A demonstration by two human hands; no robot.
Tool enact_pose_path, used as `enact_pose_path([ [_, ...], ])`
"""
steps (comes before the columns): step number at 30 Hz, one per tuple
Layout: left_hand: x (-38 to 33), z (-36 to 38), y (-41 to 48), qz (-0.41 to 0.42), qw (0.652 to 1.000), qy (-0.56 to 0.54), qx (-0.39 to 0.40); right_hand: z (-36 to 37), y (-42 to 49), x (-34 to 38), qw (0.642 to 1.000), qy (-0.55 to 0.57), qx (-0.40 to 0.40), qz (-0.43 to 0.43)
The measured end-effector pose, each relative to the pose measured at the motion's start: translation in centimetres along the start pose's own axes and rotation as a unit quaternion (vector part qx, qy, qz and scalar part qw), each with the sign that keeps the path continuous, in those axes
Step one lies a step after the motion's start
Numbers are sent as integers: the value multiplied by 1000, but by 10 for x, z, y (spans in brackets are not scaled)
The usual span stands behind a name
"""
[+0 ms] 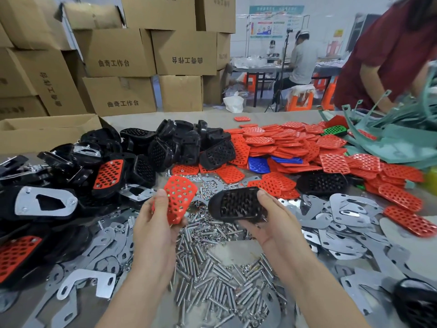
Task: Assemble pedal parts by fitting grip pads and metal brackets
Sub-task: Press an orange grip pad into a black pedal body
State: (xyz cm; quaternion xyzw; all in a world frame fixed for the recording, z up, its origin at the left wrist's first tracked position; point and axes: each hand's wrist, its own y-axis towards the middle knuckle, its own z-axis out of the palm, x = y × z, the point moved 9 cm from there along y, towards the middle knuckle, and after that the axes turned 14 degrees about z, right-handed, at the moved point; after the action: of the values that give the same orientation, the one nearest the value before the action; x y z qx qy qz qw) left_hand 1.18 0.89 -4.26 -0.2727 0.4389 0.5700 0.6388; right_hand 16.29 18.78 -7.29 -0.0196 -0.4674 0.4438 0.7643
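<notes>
My left hand (155, 229) grips a red perforated grip pad (180, 196), held upright above the table. My right hand (272, 222) holds a black pedal body (237, 204) with its studded face turned toward me. The two parts are side by side, a small gap between them. Below my hands lie a heap of silver bolts (217, 280) and flat metal brackets (87, 279).
Black pedal bodies (165, 145), some fitted with red pads or brackets, pile up at the left. Loose red pads (295, 143) cover the right, with more brackets (350, 214). Cardboard boxes (118, 53) stand behind. A person in a maroon shirt (390, 55) handles green plastic frames (402, 129) at the far right.
</notes>
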Motion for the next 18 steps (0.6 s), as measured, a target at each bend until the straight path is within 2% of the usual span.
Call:
enact_pose_path([
  [4,1,-2,0,-19,999,-27,-5,27,27,17,999,-38,-11,-3],
  [6,1,-3,2,-28,999,-32,-13,43,44,35,990,-128,-39,-37],
  [7,1,-3,4,-29,999,-32,-14,49,54,49,966,-233,-77,-84],
  [9,1,-3,6,-30,999,-35,-14,66,66,79,869,-426,-161,-196],
  [10,2,-3,8,-32,999,-39,-12,76,72,89,838,-462,-177,-229],
  [11,1,-2,9,-32,999,-42,-9,85,81,94,823,-483,-179,-238],
  [15,3,-4,12,-46,996,-70,-25,87,135,92,819,-512,-211,-147],
  [18,7,-9,16,-56,993,-93,-45,85,163,84,838,-491,-213,-103],
])
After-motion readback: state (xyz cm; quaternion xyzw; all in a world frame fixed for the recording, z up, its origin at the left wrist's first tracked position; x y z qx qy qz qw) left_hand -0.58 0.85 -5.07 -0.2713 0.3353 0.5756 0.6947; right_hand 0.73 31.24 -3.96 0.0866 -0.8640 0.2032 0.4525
